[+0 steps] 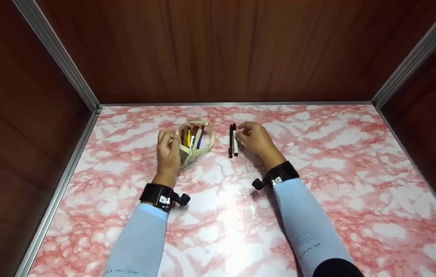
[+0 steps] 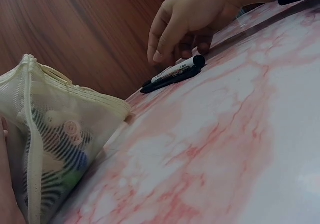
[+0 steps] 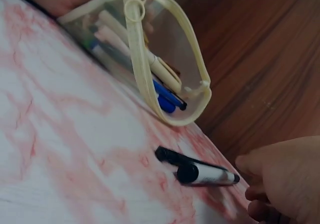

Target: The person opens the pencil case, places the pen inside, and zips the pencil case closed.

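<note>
A cream-edged mesh pencil pouch (image 1: pixel 214 138) lies on the table with its zip mouth wide open and several pens and markers inside. My left hand (image 1: pixel 168 151) grips the pouch's left edge with curled fingers. To the right of it, a white marker with black ends (image 1: pixel 235 144) and a slim black pen (image 1: pixel 231 142) lie side by side. My right hand (image 1: pixel 256 138) hovers just right of the white marker, fingers loosely bent and nothing between them. In the right wrist view its fingertips are close to the marker's far end.
The table (image 1: pixel 218 215) has a pink and white marbled top. Brown wood-grain panels (image 1: pixel 218 50) rise behind it and on both sides, with metal strips (image 1: pixel 60 54) along the corners. A ring-shaped zip pull (image 3: pixel 134 10) hangs on the pouch.
</note>
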{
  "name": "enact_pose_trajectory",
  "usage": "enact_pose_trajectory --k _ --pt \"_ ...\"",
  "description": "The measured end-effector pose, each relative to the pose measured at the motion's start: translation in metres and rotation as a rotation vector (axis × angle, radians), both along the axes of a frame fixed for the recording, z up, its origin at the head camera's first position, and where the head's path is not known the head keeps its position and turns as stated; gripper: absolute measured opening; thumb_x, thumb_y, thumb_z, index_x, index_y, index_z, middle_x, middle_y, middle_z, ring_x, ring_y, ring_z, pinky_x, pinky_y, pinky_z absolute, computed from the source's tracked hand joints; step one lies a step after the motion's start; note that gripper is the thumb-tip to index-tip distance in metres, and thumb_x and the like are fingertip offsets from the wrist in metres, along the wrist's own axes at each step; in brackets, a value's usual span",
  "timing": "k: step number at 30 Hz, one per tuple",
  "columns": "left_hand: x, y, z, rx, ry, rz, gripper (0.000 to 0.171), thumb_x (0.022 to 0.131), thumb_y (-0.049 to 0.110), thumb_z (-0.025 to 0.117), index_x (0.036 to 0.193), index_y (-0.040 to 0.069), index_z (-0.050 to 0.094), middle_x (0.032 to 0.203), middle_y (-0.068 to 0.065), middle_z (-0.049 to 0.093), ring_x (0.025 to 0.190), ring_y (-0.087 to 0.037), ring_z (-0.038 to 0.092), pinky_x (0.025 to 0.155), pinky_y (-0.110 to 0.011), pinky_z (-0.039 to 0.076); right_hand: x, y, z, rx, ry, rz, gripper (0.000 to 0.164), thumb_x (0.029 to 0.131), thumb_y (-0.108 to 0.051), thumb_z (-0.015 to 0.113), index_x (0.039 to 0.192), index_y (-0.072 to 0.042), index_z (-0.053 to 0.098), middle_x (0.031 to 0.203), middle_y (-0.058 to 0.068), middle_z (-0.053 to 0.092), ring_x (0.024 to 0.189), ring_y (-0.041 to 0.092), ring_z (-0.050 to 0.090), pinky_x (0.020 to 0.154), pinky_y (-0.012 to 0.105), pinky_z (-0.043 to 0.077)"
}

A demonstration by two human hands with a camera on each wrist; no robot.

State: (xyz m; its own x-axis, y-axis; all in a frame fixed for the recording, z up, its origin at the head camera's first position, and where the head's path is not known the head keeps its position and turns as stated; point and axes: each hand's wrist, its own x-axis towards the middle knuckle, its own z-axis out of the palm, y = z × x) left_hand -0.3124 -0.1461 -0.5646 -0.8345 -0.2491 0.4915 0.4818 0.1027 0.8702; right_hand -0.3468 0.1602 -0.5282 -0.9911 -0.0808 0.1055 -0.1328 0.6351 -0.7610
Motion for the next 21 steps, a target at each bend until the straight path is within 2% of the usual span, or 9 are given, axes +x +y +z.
enact_pose_trajectory --k 5,10,17,21 --pt "0.0004 -0.0019 -0.0003 0.013 -0.042 -0.026 0.015 0.103 -0.001 0.064 0.088 -0.004 0.06 0.107 -0.004 0.056 0.102 -0.014 0.06 0.093 -0.021 0.06 -0.0008 -0.0001 -0.0026 0.044 -0.037 0.0 0.038 0.109 -0.026 0.073 0.141 -0.007 0.073 0.108 0.012 0.08 0.095 0.029 0.076 0.096 0.046 0.059" --pt "0.0029 -0.0036 0.0007 -0.018 -0.071 -0.013 0.017 0.099 -0.002 0.067 0.085 0.002 0.06 0.102 0.004 0.055 0.098 -0.015 0.063 0.093 -0.021 0.061 -0.0003 -0.0023 -0.0032 0.108 -0.061 -0.002 0.045 0.107 -0.031 0.074 0.148 -0.012 0.069 0.117 0.011 0.081 0.109 0.032 0.078 0.109 0.052 0.058" --pt "0.0015 -0.0027 -0.0002 -0.06 0.001 0.016 0.015 0.091 -0.007 0.071 0.08 -0.005 0.06 0.098 -0.003 0.058 0.09 -0.011 0.061 0.085 -0.017 0.057 0.0008 -0.0019 -0.0031 0.152 -0.05 0.01 0.052 0.104 -0.037 0.078 0.15 -0.014 0.068 0.119 0.009 0.079 0.112 0.031 0.075 0.108 0.052 0.057" --pt "0.0008 -0.0017 0.0001 -0.072 -0.003 0.006 0.015 0.091 -0.008 0.072 0.08 -0.006 0.061 0.098 -0.004 0.057 0.09 -0.011 0.059 0.083 -0.016 0.055 0.001 -0.0011 -0.0028 0.15 -0.053 0.013 0.055 0.103 -0.038 0.081 0.15 -0.014 0.068 0.119 0.01 0.079 0.113 0.031 0.074 0.108 0.052 0.057"
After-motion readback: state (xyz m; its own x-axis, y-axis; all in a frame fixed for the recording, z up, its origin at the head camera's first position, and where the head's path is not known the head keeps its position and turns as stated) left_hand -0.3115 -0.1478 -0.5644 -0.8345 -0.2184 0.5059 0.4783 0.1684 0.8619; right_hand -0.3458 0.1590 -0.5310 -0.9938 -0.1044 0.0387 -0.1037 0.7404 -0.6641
